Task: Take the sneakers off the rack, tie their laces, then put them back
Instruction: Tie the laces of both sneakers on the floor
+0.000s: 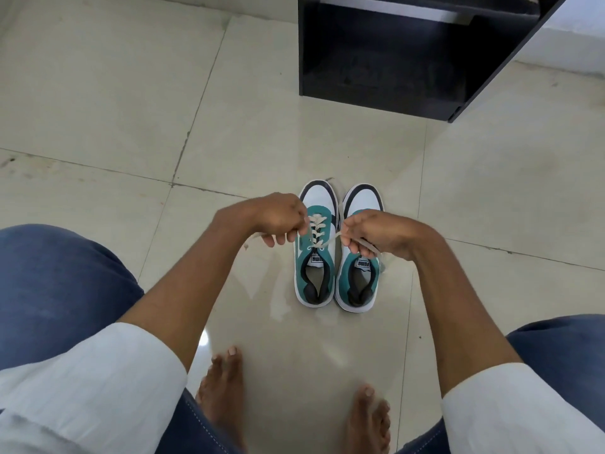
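Two teal, white and black sneakers stand side by side on the tiled floor, toes pointing away from me. The left sneaker (316, 273) has cream laces (316, 231) threaded up its front. My left hand (271, 217) grips one lace end, pulled out to the left. My right hand (376, 232) grips the other lace end, pulled to the right, and hovers over the right sneaker (358, 283), hiding that shoe's lacing. Both lace ends are drawn taut across the left sneaker.
A black rack (393, 54) stands on the floor beyond the sneakers, its lower shelf dark and bare. My bare feet (226, 388) and blue-clad knees (59, 283) frame the near floor. Pale tiles (131, 93) spread to the left.
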